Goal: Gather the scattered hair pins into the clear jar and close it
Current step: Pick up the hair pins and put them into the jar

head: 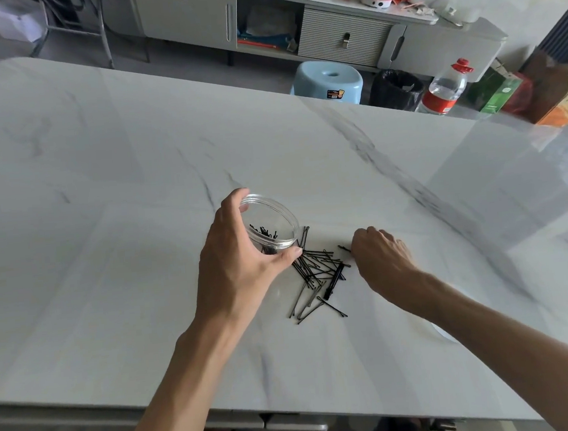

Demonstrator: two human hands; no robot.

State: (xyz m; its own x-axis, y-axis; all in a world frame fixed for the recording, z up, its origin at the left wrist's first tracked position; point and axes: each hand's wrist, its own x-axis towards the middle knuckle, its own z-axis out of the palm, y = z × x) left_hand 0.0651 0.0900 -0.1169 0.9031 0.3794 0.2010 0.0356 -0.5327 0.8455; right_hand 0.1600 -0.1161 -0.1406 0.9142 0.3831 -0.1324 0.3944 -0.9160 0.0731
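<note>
**Pins half gathered, jar tipped to receive**

The hair pins [317, 274] lie in a loose black heap on the desk [107, 229], their long axes mostly fanning from near-left to far-right, a few strays crossing nearer the person. Touching the heap's far-left edge is the clear jar [271, 223], lidless, tilted with its mouth facing up and toward the far right, a few pins already inside. The left hand [239, 266] grasps the jar's wall, probably steadying it close for short transfers. The right hand [381, 258] is curled at the heap's right edge, fingertips apparently pinching a pin.
</note>
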